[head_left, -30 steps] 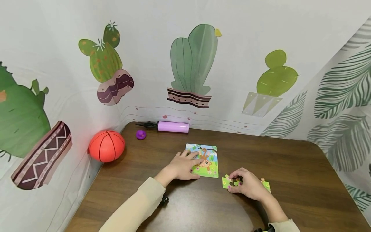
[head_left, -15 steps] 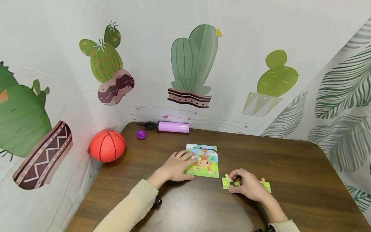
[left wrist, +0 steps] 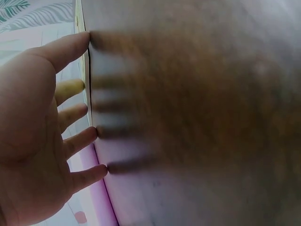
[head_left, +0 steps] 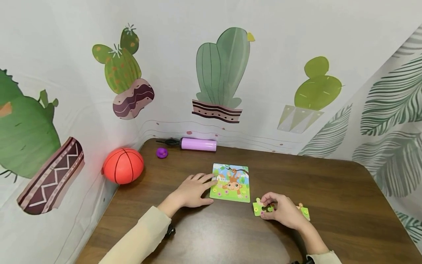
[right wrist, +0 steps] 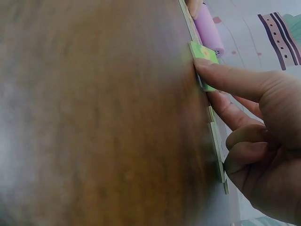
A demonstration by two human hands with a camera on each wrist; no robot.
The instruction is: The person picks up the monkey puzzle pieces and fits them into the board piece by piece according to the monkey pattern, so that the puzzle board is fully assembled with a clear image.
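Observation:
A square picture puzzle (head_left: 230, 192) of an upside-down monkey lies flat on the table, mid-table in the head view. My left hand (head_left: 191, 192) is at its left edge with fingers spread, the fingertips reaching the picture's border. In the left wrist view that hand's fingers (left wrist: 82, 141) are extended, tips down at the surface. To the right, my right hand (head_left: 285, 211) pinches a green jigsaw piece (head_left: 256, 209) between thumb and fingers, shown in the right wrist view as a green piece (right wrist: 207, 54) under the thumb. Another piece (head_left: 306, 213) pokes out beyond the hand; the palm hides what lies between.
A purple hand pump (head_left: 199, 144) lies along the table's back edge, with a small purple toy (head_left: 162, 153) near its nozzle. At the left edge sits a red ball (head_left: 123, 166) with black lines. A cactus-print cloth (head_left: 260, 73) hangs behind the wooden table (head_left: 214, 234).
My left hand has slid left from the monkey picture to its edge, uncovering more of it. The right hand has stayed almost still at the green pieces.

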